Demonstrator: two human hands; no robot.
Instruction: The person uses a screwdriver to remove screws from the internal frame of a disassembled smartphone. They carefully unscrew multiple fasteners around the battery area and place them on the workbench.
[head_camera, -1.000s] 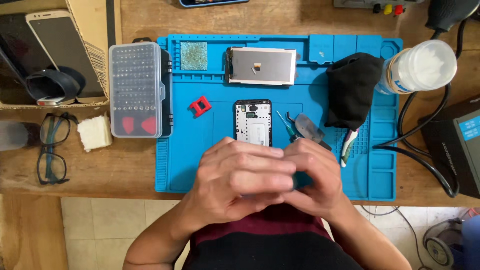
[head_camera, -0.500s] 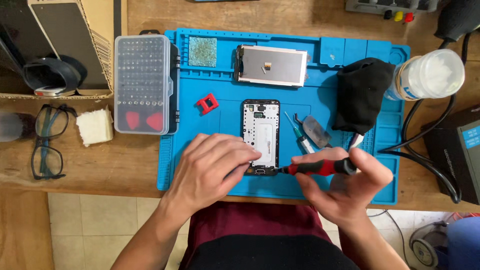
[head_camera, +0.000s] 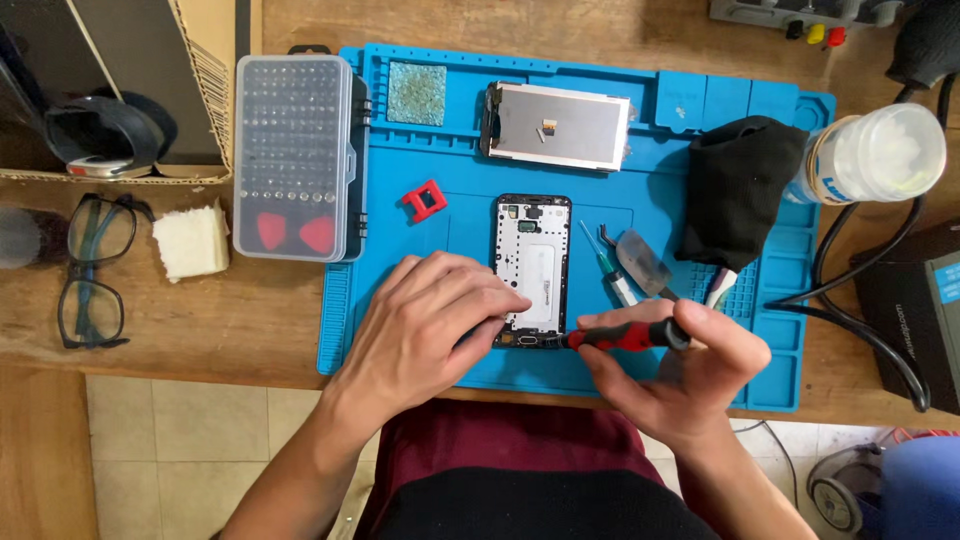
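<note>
Two hands over blue mat: left hand pressed fingers onto phone at mat centre; right hand gripped red screwdriver, tip at phone's bottom edge.

hands with red screwdriver at opened phone on blue mat

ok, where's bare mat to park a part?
Free: mat between red clip and phone frame; strip between frame and screen panel. Crowded: right of frame, with tweezers, spudger, black cloth; both hands cover the front edge.
</note>
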